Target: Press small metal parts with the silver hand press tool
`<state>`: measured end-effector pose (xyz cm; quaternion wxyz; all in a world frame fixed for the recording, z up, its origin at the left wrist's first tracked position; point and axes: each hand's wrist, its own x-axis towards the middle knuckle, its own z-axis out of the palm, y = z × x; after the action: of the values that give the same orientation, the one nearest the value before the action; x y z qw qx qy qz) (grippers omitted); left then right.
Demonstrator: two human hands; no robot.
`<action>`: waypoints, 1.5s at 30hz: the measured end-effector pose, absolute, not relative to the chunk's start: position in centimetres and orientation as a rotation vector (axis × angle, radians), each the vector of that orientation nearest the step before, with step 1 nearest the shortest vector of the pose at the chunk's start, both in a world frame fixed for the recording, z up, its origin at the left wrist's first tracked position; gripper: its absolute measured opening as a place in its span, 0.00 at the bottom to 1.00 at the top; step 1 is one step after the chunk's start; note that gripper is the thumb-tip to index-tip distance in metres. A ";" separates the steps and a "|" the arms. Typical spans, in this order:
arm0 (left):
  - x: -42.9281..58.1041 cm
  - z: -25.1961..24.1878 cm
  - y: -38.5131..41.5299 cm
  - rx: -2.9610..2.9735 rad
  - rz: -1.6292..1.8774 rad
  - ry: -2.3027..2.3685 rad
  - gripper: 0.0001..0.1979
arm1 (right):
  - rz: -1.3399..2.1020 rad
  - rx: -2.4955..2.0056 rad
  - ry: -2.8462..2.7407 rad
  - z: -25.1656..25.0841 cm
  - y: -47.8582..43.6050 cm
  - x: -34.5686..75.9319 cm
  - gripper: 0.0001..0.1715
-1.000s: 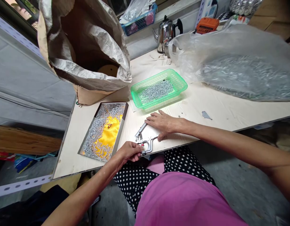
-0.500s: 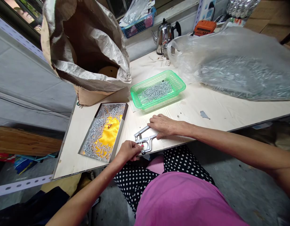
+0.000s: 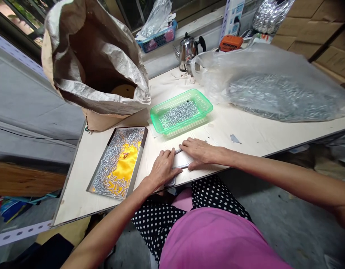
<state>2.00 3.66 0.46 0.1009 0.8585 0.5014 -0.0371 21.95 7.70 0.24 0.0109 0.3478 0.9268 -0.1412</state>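
A grey metal hand tool [image 3: 185,166] with two long handles and a spring lies flat near the table's front edge. My left hand [image 3: 164,166] is closed over its head and hides most of it, including the spring. My right hand [image 3: 199,152] grips the ends of the handles, fingers on the far one and thumb by the near one. On the left is a shallow tray [image 3: 137,164] of small silver metal pins, spread over yellow cloth. A green plastic basket [image 3: 199,116] beyond my hands holds more of these pins.
A large open sack [image 3: 91,108] stands at the back left. To the right lies a clear plastic bag [image 3: 273,93] full of small metal parts. Farther back are a steel kettle [image 3: 187,50], an orange box [image 3: 231,43] and a blue basket [image 3: 158,39]. A grey scrap [image 3: 235,139] lies right of my hands.
My left hand has gone from pinching at the tool's near end, by a small red part, to covering its head. My right hand stays on the handles. The view has shifted slightly.
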 end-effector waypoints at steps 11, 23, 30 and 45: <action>3.1 -0.2 3.8 2.570 -0.036 1.335 0.14 | -0.461 1.037 2.897 0.6 6.7 21.5 0.10; 2.9 -1.5 0.5 2.583 0.267 1.489 0.22 | -0.418 1.055 2.996 -0.4 7.1 23.0 0.38; 4.3 -3.6 -3.8 2.567 0.495 1.381 0.19 | -0.387 1.036 2.942 -0.4 8.2 22.2 0.14; 4.9 -5.3 -4.8 2.345 0.505 1.437 0.20 | -0.181 0.332 3.200 0.8 5.9 13.0 0.07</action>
<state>4.91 -4.76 -5.34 0.1717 0.8263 0.5061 0.1781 13.05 5.92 0.82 -0.0405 0.1030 0.9923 -0.0561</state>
